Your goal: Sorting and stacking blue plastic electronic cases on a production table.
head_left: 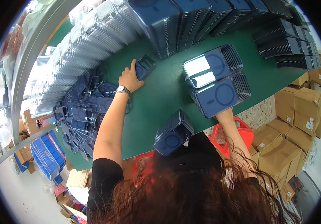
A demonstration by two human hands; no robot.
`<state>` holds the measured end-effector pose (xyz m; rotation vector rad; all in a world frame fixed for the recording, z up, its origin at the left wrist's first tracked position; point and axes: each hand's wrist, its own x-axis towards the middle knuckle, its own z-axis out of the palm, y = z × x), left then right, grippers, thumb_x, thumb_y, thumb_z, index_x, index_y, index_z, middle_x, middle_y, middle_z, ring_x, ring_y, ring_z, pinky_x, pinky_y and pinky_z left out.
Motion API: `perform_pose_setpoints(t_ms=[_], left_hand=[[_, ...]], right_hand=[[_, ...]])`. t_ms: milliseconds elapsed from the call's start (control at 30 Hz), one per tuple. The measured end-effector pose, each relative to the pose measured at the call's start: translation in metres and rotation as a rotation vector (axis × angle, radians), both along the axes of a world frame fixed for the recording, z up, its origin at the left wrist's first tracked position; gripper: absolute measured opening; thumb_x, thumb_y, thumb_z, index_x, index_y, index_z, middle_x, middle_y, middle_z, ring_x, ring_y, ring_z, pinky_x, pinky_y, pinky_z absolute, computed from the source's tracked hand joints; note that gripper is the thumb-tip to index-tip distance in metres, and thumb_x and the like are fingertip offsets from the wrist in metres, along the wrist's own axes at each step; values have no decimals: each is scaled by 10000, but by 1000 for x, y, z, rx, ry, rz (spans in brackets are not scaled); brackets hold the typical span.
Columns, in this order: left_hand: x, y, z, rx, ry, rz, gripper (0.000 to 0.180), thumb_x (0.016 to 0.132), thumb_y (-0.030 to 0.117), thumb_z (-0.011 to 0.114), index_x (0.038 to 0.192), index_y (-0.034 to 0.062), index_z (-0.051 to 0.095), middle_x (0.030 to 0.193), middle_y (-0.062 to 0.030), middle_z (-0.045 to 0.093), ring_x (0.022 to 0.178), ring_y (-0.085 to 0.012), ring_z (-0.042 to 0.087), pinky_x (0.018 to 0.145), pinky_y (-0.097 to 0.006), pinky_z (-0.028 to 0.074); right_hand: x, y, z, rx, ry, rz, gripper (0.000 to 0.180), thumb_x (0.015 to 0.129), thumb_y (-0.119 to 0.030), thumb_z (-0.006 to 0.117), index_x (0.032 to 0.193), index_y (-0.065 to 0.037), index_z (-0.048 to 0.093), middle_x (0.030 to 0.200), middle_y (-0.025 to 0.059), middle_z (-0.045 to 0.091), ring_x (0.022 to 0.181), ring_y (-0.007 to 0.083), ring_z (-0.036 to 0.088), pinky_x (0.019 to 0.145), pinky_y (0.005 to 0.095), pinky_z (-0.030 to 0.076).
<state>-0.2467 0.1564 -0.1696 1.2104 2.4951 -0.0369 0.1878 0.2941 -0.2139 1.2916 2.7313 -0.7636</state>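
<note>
A dark blue phone case (145, 67) lies on the green table, with the thumb and fingers of my left hand (130, 79) closed about its near left side. My right hand (225, 114) is at the near edge of a stack of dark blue phone cases (217, 98); its fingers are hidden by the stack, which it seems to grip. Directly behind, touching it, stands a similar stack (216, 61) with light glaring off its top. Close to my body, a smaller tilted stack of cases (171, 140) rests at the table's front edge.
Left of my left forearm lies a loose heap of blue cases (84, 108). Rows of clear cases (82, 44) line the back left, tall blue stacks (160, 26) the back, black ones (280, 43) the far right. Cardboard boxes (295, 108) and a red stool (242, 132) are right of the table.
</note>
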Motion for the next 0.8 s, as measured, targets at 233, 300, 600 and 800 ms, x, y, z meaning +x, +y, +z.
perform_pose_setpoints(t_ms=[233, 300, 600, 800], left_hand=[[15, -5, -1, -47, 2, 9, 1185, 617, 301, 827, 1578, 210, 139, 1231, -201, 553, 1140, -378, 586, 900, -472, 526], [19, -6, -4, -24, 7, 22, 1195, 605, 296, 838, 1575, 209, 145, 1222, -206, 557, 1134, -379, 589, 898, -475, 525], [18, -40, 23, 723, -308, 231, 1075, 640, 197, 866, 1480, -51, 244, 1353, -241, 495, 1177, -337, 568, 993, -389, 474], [146, -131, 159, 984, -1612, 652, 750, 774, 219, 757, 1408, 34, 403, 1320, -115, 513, 1212, -290, 538, 932, -566, 543]], right_hand=[[7, -3, -2, 17, -112, 35, 267, 864, -75, 515, 1086, 23, 627, 1096, 275, 631, 954, 458, 637, 824, 531, 526], [2, -6, 9, 26, -143, 27, 275, 862, -56, 503, 1094, 30, 624, 1121, 275, 621, 946, 456, 642, 827, 530, 530], [-11, 4, 49, -26, -72, 39, 229, 841, -72, 565, 1017, 10, 685, 1148, 191, 643, 1112, 368, 595, 932, 466, 499], [15, 9, 61, -295, 410, -175, 108, 850, -89, 677, 894, 6, 699, 854, 139, 715, 752, 290, 674, 727, 371, 535]])
